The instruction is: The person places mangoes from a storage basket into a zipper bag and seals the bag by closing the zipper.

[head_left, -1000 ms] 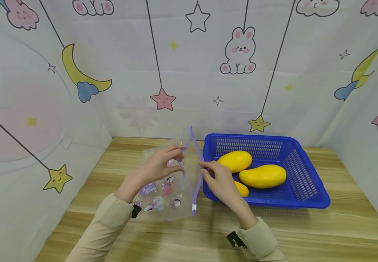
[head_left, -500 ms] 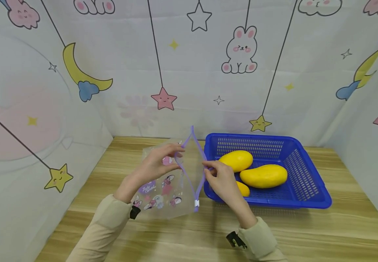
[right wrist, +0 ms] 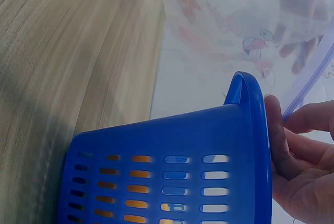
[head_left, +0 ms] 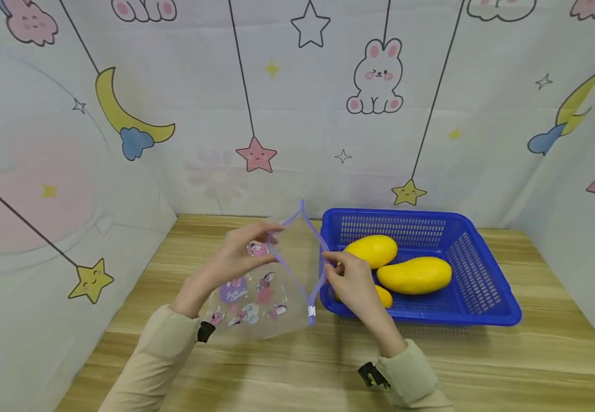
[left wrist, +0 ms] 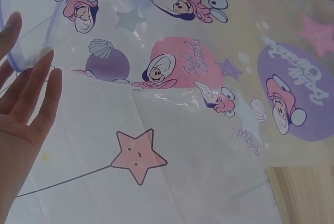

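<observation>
A clear zip bag (head_left: 264,292) with pink and purple cartoon prints hangs between both hands, its mouth spread into a diamond. The left hand (head_left: 235,252) holds the near-left lip, fingers and thumb at the purple zip strip; the left wrist view has this hand (left wrist: 26,106) at the edge beside the printed film (left wrist: 177,62). Between thumb and forefinger, the right hand (head_left: 351,280) pinches the opposite lip. In the right wrist view, the right hand (right wrist: 308,166) grips the purple strip (right wrist: 313,75) right at the basket's rim. A white slider (head_left: 312,311) sits at the strip's near end.
Just right of the bag stands a blue perforated basket (head_left: 431,317) on the wooden table (head_left: 277,377). Inside it lie three yellow mangoes (head_left: 416,276), one partly hidden by the right hand. A printed white curtain (head_left: 297,126) closes off the back and sides.
The left hand has moved left, drawing its lip away from the right one, so the bag's mouth is wider. The right hand has shifted slightly right, and the slider has risen a little.
</observation>
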The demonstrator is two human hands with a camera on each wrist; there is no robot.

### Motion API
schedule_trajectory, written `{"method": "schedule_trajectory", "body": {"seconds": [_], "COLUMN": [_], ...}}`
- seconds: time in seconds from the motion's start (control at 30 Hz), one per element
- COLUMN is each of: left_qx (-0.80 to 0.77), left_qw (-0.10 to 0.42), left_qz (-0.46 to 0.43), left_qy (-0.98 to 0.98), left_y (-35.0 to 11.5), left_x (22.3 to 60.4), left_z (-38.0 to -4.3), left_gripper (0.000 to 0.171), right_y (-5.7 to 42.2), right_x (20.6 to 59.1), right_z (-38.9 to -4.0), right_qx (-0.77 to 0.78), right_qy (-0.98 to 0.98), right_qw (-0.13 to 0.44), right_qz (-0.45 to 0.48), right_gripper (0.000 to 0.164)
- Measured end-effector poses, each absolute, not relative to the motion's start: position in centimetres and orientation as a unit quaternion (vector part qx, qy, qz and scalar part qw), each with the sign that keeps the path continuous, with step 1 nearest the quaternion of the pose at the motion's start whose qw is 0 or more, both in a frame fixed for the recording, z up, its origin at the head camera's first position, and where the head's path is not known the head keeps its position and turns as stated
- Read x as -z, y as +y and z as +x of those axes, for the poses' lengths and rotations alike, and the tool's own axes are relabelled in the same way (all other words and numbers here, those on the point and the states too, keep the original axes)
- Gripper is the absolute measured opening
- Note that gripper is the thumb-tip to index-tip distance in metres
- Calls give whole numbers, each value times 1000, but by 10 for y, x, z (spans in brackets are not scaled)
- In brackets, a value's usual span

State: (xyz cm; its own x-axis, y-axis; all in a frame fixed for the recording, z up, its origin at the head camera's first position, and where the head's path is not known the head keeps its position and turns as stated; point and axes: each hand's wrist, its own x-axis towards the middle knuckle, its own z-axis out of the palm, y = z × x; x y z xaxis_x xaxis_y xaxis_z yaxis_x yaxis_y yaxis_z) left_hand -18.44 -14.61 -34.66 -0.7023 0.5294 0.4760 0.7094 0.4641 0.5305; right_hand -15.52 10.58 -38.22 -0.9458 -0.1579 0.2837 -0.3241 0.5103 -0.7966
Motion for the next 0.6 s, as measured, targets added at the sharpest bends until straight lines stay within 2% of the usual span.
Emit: {"method": "schedule_trajectory", "body": {"seconds": [0.6], "left_qx": [363], "left_qw": [156], "left_qz": [-362], "left_qy": [-844], "left_y": [-161], "left_x": [342], "left_z": [-184], "left_gripper": [53], "right_y": [114], "right_x": [382], "right_z": [-158], "right_qx": [-480], "right_qy": [-868], "right_qw": [71], "right_qz": [107], "right_gripper": [28]}}
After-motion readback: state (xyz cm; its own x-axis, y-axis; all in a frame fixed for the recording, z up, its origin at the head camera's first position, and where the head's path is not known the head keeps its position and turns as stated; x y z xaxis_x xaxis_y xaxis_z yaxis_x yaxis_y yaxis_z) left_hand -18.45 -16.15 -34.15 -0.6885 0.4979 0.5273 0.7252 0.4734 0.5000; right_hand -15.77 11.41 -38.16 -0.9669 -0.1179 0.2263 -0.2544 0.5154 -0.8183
